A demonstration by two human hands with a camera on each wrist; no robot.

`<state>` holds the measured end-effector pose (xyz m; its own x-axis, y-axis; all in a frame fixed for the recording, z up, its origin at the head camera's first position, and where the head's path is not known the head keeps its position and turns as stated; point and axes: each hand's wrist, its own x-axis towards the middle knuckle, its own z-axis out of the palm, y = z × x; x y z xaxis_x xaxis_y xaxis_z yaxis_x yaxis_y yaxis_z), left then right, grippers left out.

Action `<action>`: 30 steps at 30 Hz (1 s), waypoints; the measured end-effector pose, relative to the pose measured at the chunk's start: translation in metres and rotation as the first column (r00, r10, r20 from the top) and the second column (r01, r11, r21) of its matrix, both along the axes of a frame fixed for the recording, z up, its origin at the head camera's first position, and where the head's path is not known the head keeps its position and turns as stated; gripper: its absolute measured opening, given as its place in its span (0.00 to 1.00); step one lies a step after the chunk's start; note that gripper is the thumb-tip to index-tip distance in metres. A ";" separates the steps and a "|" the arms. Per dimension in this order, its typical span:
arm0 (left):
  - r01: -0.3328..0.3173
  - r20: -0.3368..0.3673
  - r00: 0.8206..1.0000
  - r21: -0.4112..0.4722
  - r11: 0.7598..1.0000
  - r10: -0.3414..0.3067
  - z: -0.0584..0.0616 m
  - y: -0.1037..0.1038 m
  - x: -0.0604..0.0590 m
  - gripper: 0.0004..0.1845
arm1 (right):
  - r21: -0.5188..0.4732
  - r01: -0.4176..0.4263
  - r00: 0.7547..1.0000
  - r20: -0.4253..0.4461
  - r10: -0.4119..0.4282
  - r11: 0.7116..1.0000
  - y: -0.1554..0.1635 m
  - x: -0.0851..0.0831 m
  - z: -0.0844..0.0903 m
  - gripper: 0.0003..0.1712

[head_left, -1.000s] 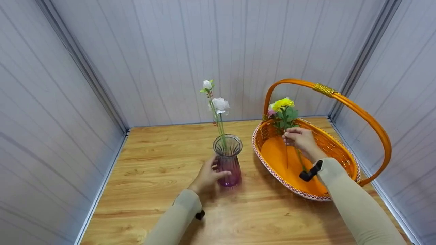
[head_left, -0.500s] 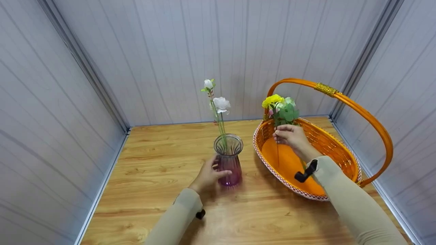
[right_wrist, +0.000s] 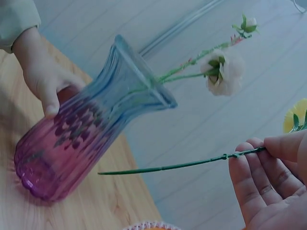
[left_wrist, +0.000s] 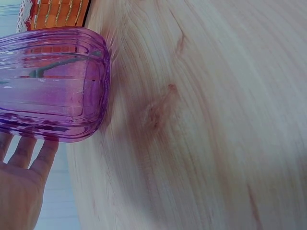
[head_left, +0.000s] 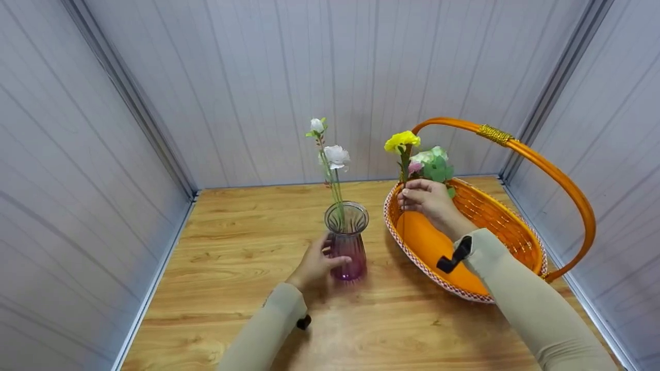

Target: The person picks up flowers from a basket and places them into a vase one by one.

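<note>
Grey panelled walls close around a wooden table [head_left: 232,268] that fills the lower half of the head view; near the centre of the frame stands a purple glass vase [head_left: 346,241], upright, with white flowers [head_left: 334,155] rising from its mouth. My left hand [head_left: 315,264] holds this vase low on its side, the thumb and fingers curled around the glass; in the left wrist view the vase [left_wrist: 50,84] fills the upper left and my fingers [left_wrist: 29,153] lie under it. To the right of the vase, just beside it, sits an orange basket [head_left: 510,226] with a tall arched handle. My right hand [head_left: 427,200] is above the near-left rim of the basket and pinches the green stem of a yellow flower [head_left: 402,140], between thumb and fingertips; the bloom stands up above the hand, and more green leaves and pale blooms are just to its right; in the right wrist view the stem [right_wrist: 182,165] points toward the vase [right_wrist: 86,129] and its end is in the air, apart from the glass.
</note>
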<state>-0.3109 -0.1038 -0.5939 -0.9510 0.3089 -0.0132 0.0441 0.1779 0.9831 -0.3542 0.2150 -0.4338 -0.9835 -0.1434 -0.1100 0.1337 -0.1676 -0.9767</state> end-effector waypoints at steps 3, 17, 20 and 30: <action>0.002 -0.007 1.000 -0.008 1.000 -0.002 -0.001 0.000 -0.001 0.48 | -0.003 -0.005 1.000 -0.018 0.005 1.000 -0.007 0.001 0.007 0.03; 0.013 -0.008 1.000 -0.022 1.000 -0.014 -0.001 -0.001 -0.001 0.49 | -0.040 -0.005 0.997 -0.071 0.002 0.999 -0.034 -0.005 0.030 0.04; 0.014 -0.004 1.000 -0.014 1.000 -0.014 0.000 -0.001 -0.001 0.50 | -0.062 -0.007 0.997 -0.076 0.002 0.998 -0.039 -0.005 0.031 0.04; 0.006 -0.007 1.000 0.011 1.000 -0.006 -0.001 0.000 -0.001 0.49 | -0.125 0.032 0.995 -0.090 -0.043 0.992 -0.054 -0.009 0.036 0.05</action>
<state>-0.3123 -0.1037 -0.5953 -0.9492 0.3146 -0.0031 0.0522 0.1671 0.9846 -0.3634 0.1607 -0.3976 -0.9935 -0.1134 -0.0025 0.0356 -0.2905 -0.9562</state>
